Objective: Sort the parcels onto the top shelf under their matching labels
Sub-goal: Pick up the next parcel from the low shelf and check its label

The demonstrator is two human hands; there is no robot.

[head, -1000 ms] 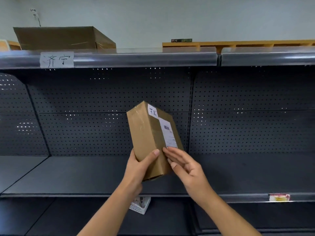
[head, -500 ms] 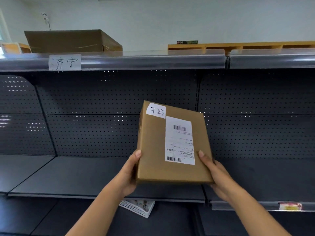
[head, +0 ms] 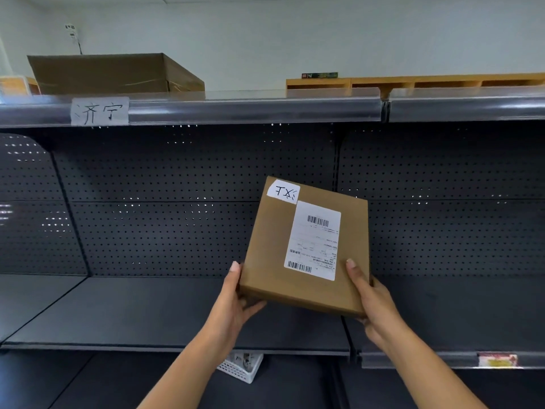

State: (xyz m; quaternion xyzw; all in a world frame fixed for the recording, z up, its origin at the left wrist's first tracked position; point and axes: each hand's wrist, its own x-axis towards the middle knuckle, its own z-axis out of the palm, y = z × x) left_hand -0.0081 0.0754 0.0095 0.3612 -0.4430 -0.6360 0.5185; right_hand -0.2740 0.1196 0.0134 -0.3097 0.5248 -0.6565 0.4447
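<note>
I hold a flat brown cardboard parcel [head: 274, 258] in front of the dark pegboard, its face towards me. It carries a white shipping label and a small handwritten tag, upside down, at its top left corner. My left hand [head: 236, 302] grips its lower left edge and my right hand [head: 373, 299] grips its lower right edge. Above, the top shelf's clear front rail [head: 253, 109] bears a handwritten paper label [head: 99, 111] at the left. A large brown carton [head: 112, 73] stands on the top shelf above that label.
A bare dark middle shelf [head: 147, 314] runs below the parcel. A white plastic basket [head: 243, 367] sits on the lower shelf. A small red-yellow tag [head: 497, 360] is on the right shelf rail. Wooden racks [head: 413, 81] stand behind the top shelf at the right.
The parcel has turned from edge-on to face-on and shifted right. My right hand moved from its front face to its lower right edge. My view has come closer to the shelves.
</note>
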